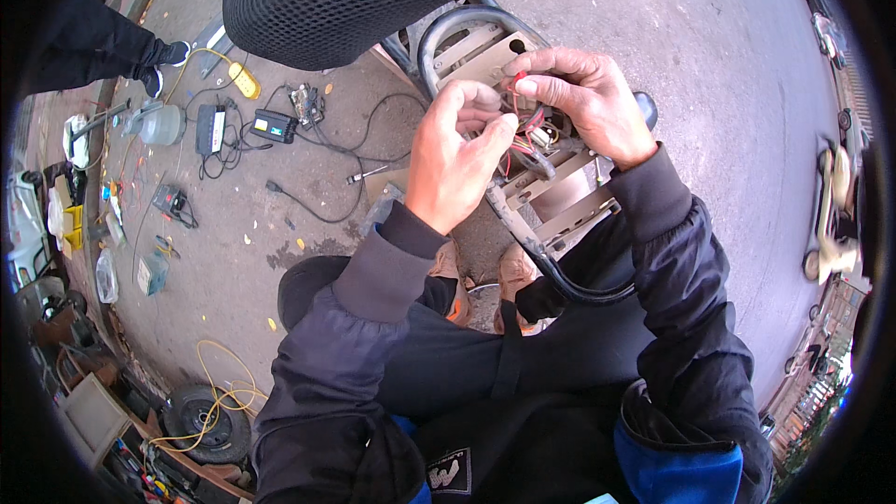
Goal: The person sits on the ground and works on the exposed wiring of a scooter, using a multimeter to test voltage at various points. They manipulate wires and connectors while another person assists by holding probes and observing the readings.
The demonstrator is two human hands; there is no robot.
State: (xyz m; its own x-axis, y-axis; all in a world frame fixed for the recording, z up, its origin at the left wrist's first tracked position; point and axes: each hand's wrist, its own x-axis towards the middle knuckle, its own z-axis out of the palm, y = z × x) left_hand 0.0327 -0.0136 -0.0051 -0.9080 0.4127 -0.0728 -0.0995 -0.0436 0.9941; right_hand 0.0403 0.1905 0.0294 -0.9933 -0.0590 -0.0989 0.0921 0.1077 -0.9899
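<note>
In front of me is the tan metal and black tube frame (569,215) of a small vehicle, under a raised black mesh seat (345,0). A bundle of wires (537,135), red and other colours, comes out of the frame. My right hand (597,107) is closed, with thumb and forefinger pinching a red wire (518,84) above the bundle. Just to its left, my left hand (457,154) has its fingers and thumb drawn together next to the wires. Whatever is between those fingertips is too small to make out.
On the pavement to the left lie chargers (273,125), black cables (308,215), a yellow power strip (245,80) and a clear plastic container (161,123). Another person's legs (103,51) stand at upper left. A wheel (207,422) with a yellow hose lies at lower left.
</note>
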